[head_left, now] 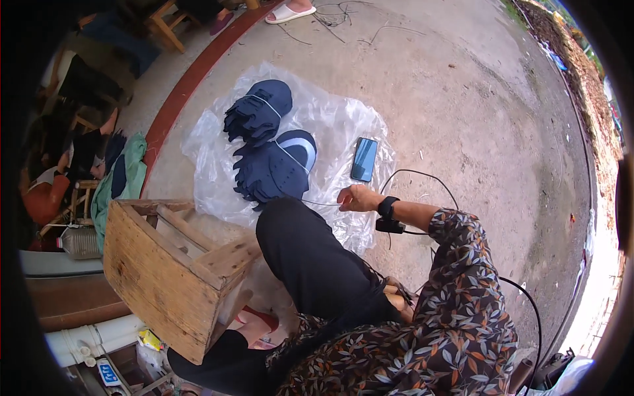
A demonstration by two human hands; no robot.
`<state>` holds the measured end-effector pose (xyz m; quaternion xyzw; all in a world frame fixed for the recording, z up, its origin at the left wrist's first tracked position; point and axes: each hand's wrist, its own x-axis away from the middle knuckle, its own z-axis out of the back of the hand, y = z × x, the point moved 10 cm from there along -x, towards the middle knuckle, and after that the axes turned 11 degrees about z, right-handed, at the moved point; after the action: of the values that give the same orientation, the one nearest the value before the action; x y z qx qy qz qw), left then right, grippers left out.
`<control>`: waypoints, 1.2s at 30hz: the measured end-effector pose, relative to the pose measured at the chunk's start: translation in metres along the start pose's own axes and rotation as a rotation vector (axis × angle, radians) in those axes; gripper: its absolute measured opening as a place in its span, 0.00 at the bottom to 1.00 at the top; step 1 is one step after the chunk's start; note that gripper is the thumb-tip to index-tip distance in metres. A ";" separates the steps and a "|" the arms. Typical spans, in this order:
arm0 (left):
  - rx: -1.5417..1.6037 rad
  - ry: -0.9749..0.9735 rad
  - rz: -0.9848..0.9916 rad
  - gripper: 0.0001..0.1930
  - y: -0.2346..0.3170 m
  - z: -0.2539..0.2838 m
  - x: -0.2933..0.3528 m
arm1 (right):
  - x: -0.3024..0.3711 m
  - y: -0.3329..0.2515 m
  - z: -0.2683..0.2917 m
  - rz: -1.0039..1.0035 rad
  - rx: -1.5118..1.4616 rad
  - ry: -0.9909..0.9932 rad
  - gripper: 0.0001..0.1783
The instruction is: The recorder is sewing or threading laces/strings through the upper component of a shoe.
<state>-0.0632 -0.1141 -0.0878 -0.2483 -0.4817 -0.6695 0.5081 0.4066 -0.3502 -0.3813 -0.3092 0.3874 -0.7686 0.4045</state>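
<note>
My right hand [358, 198], with a black band on its wrist, is closed in a pinch on the end of a thin cord [320, 202]. The cord runs left past my knee toward a stack of dark blue cut pieces [274, 171] with jagged edges, tied round with a light strip. A second tied stack [261, 109] lies just beyond it. Both rest on a crumpled clear plastic sheet [343, 115]. A phone [364, 160] lies on the sheet just beyond my right hand. My left hand is not in view; its sleeve goes down behind my raised knee.
A wooden box-like stool [158, 270] lies at my left. Black cable [535, 307] loops on my right. Other people sit at the far left near a green cloth [132, 165] and a plastic jug [79, 243]. A sandalled foot [290, 12] and loose strands [330, 20] are at the far side.
</note>
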 end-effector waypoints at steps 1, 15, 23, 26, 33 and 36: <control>-0.005 -0.006 -0.012 0.15 0.003 0.006 -0.004 | -0.015 0.019 -0.010 -0.075 0.171 0.015 0.25; -0.058 0.267 -0.012 0.19 0.000 0.017 0.087 | -0.032 -0.220 0.103 0.322 -0.949 0.184 0.15; -0.106 0.272 -0.381 0.17 0.069 0.029 0.101 | 0.012 -0.466 -0.014 0.806 -0.506 -0.389 0.18; -0.126 0.220 -0.452 0.17 0.078 0.025 0.107 | 0.027 -0.479 -0.102 0.731 -0.565 -0.683 0.17; 0.026 0.426 -0.657 0.16 0.062 0.067 0.094 | 0.053 -0.470 -0.146 0.462 -0.656 -0.937 0.27; 0.120 0.314 -0.659 0.22 0.060 0.070 0.071 | 0.061 -0.459 -0.128 0.176 -0.762 -1.042 0.30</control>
<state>-0.0442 -0.0838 0.0229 0.0560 -0.4903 -0.7977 0.3467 0.1007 -0.1874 -0.0488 -0.7306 0.4097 -0.2906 0.4626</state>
